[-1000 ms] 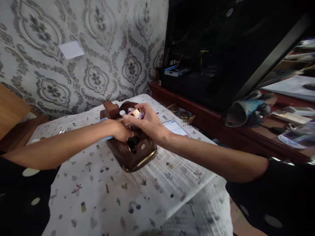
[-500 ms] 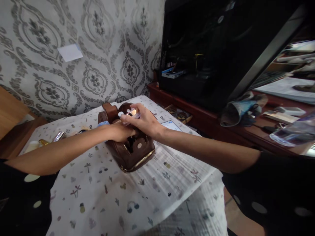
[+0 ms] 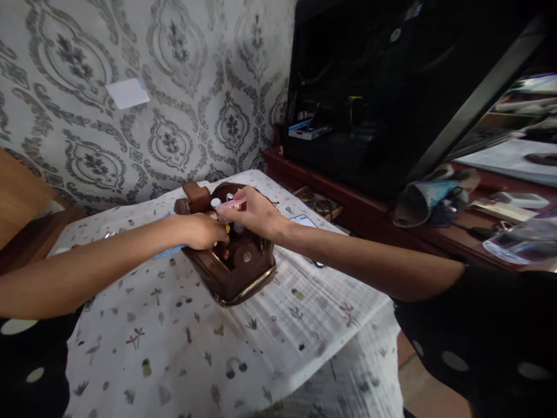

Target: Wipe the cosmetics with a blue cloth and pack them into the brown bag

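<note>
brown leather bag, open and gold-zipped [image 3: 243,273], lies on the white printed tablecloth [image 3: 174,354]. the left hand [image 3: 203,231] has drawn back toward the bag's left side, so more of the inside shows, likely easing reach; whether its fingers grip anything, i cannot tell. the right hand [image 3: 260,212], over the opening, pinches a flat-sided glossy pink item [image 3: 234,204] near a round white cap [image 3: 216,202].

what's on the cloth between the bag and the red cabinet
A phone lies between the bag and the cabinet, partly hidden by the right forearm; the head view shows it.
</note>
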Tool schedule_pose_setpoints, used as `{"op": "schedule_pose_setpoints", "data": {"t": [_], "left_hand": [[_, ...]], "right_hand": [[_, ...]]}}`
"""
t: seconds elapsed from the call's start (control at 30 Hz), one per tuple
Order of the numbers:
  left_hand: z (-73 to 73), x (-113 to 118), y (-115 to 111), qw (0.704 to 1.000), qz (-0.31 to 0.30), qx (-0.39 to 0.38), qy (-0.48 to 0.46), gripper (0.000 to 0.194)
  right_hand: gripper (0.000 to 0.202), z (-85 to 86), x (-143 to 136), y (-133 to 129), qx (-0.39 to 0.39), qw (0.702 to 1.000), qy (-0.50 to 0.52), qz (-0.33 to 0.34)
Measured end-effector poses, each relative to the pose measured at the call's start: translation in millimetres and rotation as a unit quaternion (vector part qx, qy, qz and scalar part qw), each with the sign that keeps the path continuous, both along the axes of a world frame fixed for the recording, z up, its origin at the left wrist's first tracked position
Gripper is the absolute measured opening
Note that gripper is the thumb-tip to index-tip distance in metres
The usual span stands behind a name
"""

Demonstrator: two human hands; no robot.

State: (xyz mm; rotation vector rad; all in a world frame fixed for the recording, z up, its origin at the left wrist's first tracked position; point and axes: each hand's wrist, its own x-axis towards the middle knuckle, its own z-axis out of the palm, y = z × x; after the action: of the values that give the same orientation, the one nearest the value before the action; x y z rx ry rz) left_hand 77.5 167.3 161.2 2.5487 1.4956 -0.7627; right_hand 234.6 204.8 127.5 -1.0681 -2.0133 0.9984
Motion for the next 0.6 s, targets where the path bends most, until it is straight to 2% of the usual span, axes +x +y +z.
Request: {"op": "schedule_pose_setpoints", "data": {"t": [0.07, 0.23, 0.4, 0.6], "left_hand": [[10.4, 2, -1, 0.996, 0.007, -0.047, 0.073, 0.038], [27.1, -3, 0, 0.990, 0.061, -0.024, 0.126, 0.041], [24.8, -9, -2, 0.990, 0.078, 0.001, 0.120, 0.042], [16.7, -9, 2, 0.985, 0.099, 0.031, 0.141, 0.036]], "right_hand": [[0.040, 4.7, 1, 1, 0.014, 0.999, -0.050, 0.013], [0.033, 11.6, 1, 2, 0.018, 0.979, -0.185, 0.079], [0.038, 10.6, -3, -6, 0.055, 0.946, -0.301, 0.106], [0.045, 7.4, -9, -12, 0.135, 0.906, -0.378, 0.132]]}}
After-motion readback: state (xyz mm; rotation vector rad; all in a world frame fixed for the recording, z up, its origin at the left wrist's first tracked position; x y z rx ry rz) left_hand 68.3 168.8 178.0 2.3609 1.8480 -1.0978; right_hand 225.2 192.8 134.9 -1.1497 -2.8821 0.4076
